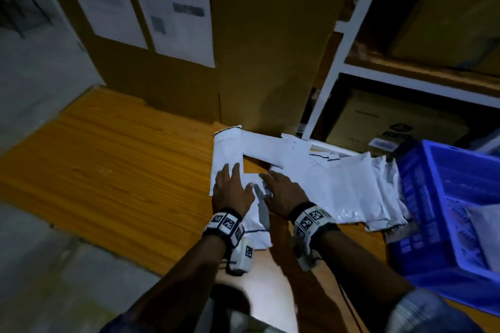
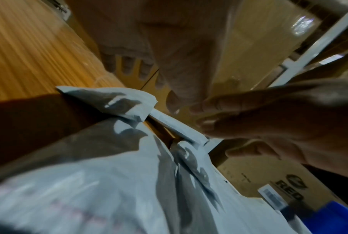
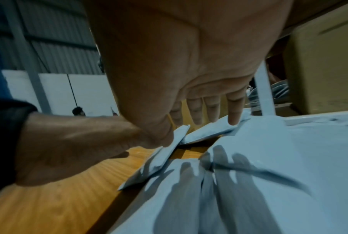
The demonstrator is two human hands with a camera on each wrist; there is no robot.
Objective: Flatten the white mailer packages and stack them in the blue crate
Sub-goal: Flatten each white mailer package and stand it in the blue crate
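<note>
Nearest me, my left hand (image 1: 233,192) and right hand (image 1: 284,194) lie flat, fingers straight, on a crumpled white plastic mailer (image 1: 257,224) at the near edge of the orange wooden table (image 1: 108,159); neither grips anything. I judge this one is mid-flattening. Beyond and to the right, a loose spread of white mailers (image 1: 338,186) awaits handling. Farther right, the blue plastic crate (image 1: 433,178) holds at least one white package (image 1: 484,222). Most of the task remains, in my judgement.
</note>
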